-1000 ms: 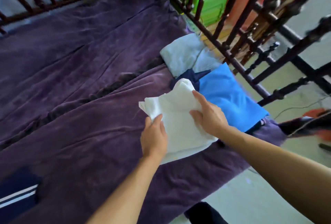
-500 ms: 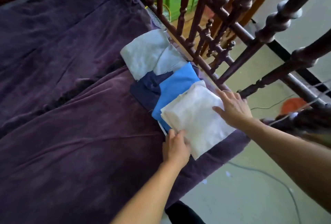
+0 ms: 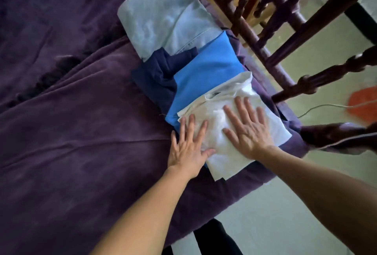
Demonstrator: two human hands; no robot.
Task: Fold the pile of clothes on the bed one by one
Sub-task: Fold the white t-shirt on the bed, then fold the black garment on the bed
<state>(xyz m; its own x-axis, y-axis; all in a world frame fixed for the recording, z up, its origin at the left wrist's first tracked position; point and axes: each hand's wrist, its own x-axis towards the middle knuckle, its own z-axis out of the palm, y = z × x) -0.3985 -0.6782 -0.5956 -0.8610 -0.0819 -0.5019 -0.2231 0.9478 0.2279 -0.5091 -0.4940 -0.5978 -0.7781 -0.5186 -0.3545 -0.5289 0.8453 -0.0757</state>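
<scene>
Presses down on the folded white garment [image 3: 228,158] with the left hand [image 3: 188,146], fingers straight and spread, gripping nothing; little finger and outer palm off the cloth, over the purple bedspread [image 3: 81,132]. Lays the right hand [image 3: 247,130] flat on the same garment just beside the left, fingers likewise straight and fanned, nothing clasped. Covers much of the white garment's middle with both palms, hiding its folds there. Keeps that garment on the near end of a blue garment [image 3: 206,77], at the bed's corner beside the wooden rail [image 3: 265,36]. Shows only a rumpled part of a navy garment [image 3: 155,75] from under the blue one, the remainder buried. Beyond, touching both, a pale grey folded piece [image 3: 161,18]. Past the rail, on the pale floor [image 3: 285,214], a blurred orange object [image 3: 363,107] with a thin cord [image 3: 322,106]; cannot tell what. At the bottom edge, a dark shape [image 3: 216,238], cropped and unidentifiable.
</scene>
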